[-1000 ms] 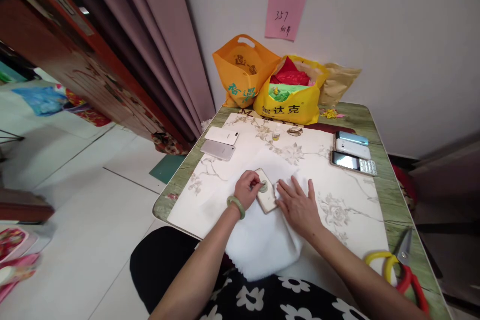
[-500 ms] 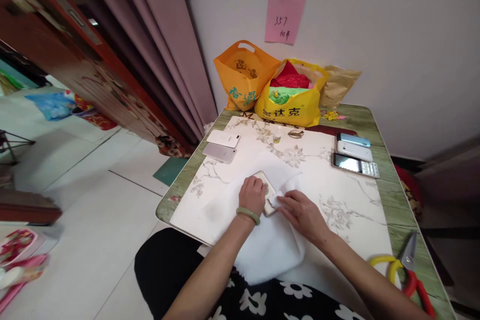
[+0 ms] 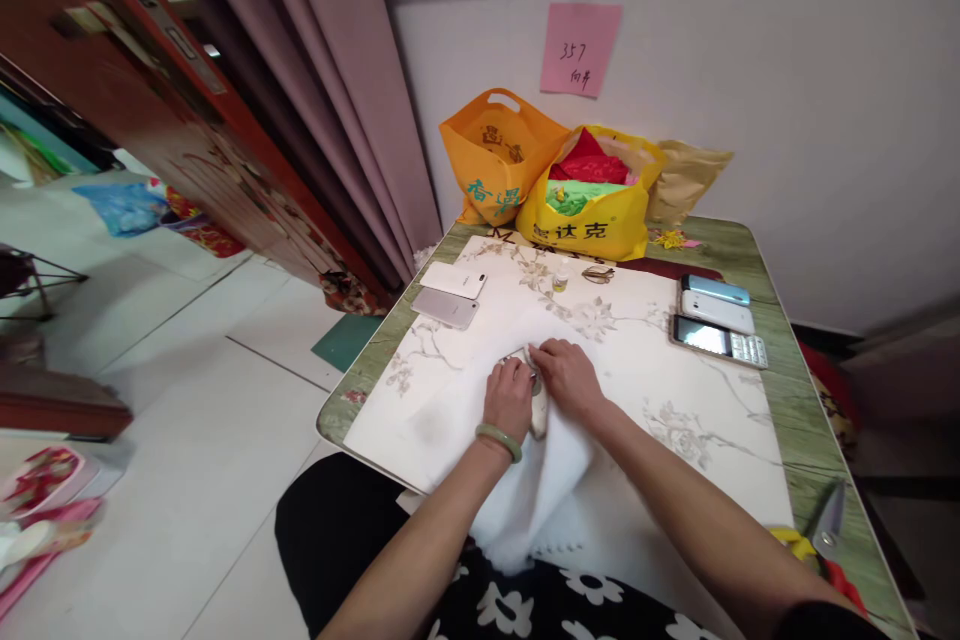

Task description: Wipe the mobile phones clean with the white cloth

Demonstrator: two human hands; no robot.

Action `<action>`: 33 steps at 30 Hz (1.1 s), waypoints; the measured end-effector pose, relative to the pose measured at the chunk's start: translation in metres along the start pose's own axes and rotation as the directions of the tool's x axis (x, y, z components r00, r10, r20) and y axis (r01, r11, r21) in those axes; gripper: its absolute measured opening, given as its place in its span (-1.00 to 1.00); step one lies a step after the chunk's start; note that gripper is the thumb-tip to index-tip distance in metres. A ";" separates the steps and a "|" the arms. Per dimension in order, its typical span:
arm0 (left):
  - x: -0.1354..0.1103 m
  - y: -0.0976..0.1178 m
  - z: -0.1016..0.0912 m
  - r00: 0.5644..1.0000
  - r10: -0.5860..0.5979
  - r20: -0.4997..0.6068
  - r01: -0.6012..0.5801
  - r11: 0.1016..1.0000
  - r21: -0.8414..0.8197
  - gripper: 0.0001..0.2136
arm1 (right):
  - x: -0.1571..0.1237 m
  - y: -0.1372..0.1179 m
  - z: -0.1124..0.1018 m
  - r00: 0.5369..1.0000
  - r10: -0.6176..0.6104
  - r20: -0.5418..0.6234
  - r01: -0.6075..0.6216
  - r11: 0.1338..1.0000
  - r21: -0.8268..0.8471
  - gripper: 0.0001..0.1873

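A white sheet of soft padding [image 3: 525,495] lies on the patterned paper at the table's near edge. A small cream-coloured phone [image 3: 538,417] with a ring holder rests on it, mostly hidden by my hands and the padding. My left hand [image 3: 508,398], with a green bangle on the wrist, is curled over the phone. My right hand [image 3: 568,375] pinches the padding's edge and holds it over the phone, right beside the left hand.
Two phones [image 3: 450,295] lie at the left of the table, three more [image 3: 716,315] at the right. Orange [image 3: 495,160] and yellow [image 3: 592,195] bags stand at the back by the wall. Scissors [image 3: 821,545] lie near the right front corner. A small bottle [image 3: 560,277] stands mid-table.
My right hand took the padding's edge and drew it leftwards over the phone. My left hand closed over the phone, which is now mostly covered.
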State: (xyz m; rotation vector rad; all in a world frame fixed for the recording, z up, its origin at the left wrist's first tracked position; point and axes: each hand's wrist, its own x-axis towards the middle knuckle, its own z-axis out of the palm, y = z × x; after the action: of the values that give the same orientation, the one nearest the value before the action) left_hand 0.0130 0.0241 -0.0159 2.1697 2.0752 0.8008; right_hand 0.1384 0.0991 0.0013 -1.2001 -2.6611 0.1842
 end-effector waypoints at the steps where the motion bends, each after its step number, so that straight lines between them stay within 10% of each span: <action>1: 0.000 -0.001 0.000 1.000 -0.002 0.004 0.002 1.000 -0.009 -0.89 | 0.008 0.000 0.000 1.000 0.001 0.007 -0.001 1.000 0.006 -0.73; 5: 0.003 -0.003 -0.005 0.999 -0.020 0.026 0.022 0.997 -0.076 -0.88 | 0.008 -0.003 -0.002 1.000 0.008 -0.008 -0.008 1.000 0.027 -0.75; 16: 0.016 -0.012 -0.020 0.996 0.008 0.092 0.011 0.978 -0.209 -0.77 | -0.111 0.016 -0.027 0.995 -0.037 -0.095 0.052 0.987 0.155 -0.73; 24: 0.042 -0.024 -0.041 0.869 0.386 0.311 -0.309 0.912 -0.270 -0.74 | -0.102 0.029 -0.032 0.860 0.422 -0.285 -0.216 0.809 0.547 -0.76; 33: 0.052 -0.010 -0.043 0.771 0.487 0.410 -0.438 0.873 -0.215 -0.79 | -0.096 0.035 -0.030 0.852 0.452 -0.263 -0.286 0.823 0.491 -0.75</action>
State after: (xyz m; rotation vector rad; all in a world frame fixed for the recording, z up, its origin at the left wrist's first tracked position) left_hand -0.0145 0.0606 0.0354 2.5327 1.2608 0.3454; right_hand 0.2329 0.0506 0.0097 -1.4196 -1.8974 0.5307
